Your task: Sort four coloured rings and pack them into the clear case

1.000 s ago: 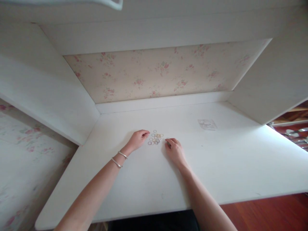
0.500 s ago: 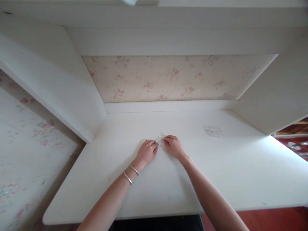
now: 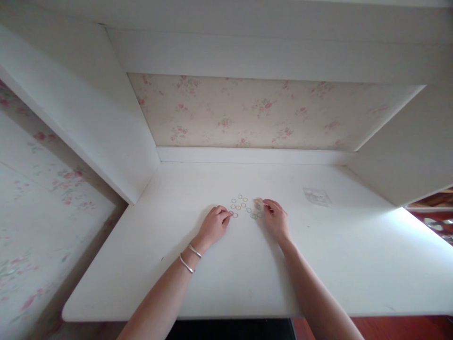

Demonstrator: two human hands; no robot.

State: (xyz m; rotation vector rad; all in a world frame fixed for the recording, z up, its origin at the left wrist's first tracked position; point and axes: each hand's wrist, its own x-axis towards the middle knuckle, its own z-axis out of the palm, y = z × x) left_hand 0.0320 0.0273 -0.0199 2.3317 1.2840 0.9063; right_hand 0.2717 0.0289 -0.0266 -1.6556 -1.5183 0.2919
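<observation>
Several small thin rings (image 3: 243, 205), some silvery and some yellowish, lie loosely grouped on the white desk between my hands. My left hand (image 3: 215, 224) rests at their left side, its fingers closed together, with the fingertips on a thin ring (image 3: 231, 214) at the near left edge. To the right of the group is my right hand (image 3: 276, 218), fingers curled in. Blurred yellowish rings (image 3: 258, 201) show at its fingertips, and a few more rings (image 3: 254, 216) lie just below them. Two silver bangles (image 3: 191, 257) circle my left wrist.
A clear flat plastic packet (image 3: 316, 197) lies on the desk (image 3: 226, 274) to the right. White side panels (image 3: 88, 108) and a flowered wall (image 3: 226, 113) enclose the back. Beyond the right edge, shiny objects (image 3: 433, 224) show in part.
My right hand has moved to the right, away from my left hand. More rings show between the hands, spread over a wider patch. My left hand has hardly moved.
</observation>
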